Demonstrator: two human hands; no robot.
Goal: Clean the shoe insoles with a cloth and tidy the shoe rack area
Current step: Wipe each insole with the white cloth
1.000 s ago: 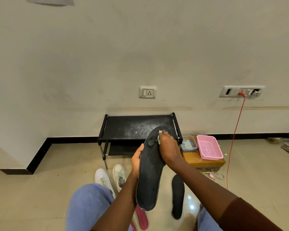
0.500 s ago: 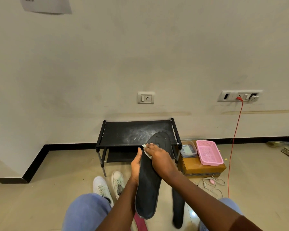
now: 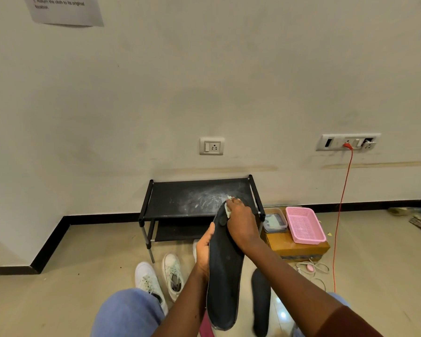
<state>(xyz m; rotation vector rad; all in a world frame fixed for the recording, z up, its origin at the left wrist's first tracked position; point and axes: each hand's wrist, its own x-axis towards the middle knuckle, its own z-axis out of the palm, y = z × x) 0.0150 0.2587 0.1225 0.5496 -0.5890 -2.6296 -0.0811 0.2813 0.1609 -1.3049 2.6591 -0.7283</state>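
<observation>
One black insole (image 3: 225,271), held up in front of the shoe rack (image 3: 180,198): left hand (image 3: 203,249) grips its edge at mid-length; right hand (image 3: 241,222), fingers curled, presses a pale cloth (image 3: 227,209) at the toe end. Judged light and flexible; support mid-span against bending

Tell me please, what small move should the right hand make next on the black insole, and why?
Probably draw the cloth down the insole toward its near end. The right hand presses the cloth at the insole's far tip, the left hand grips its left edge midway, and the long stretch below the cloth lies bare, ready to wipe.
</observation>
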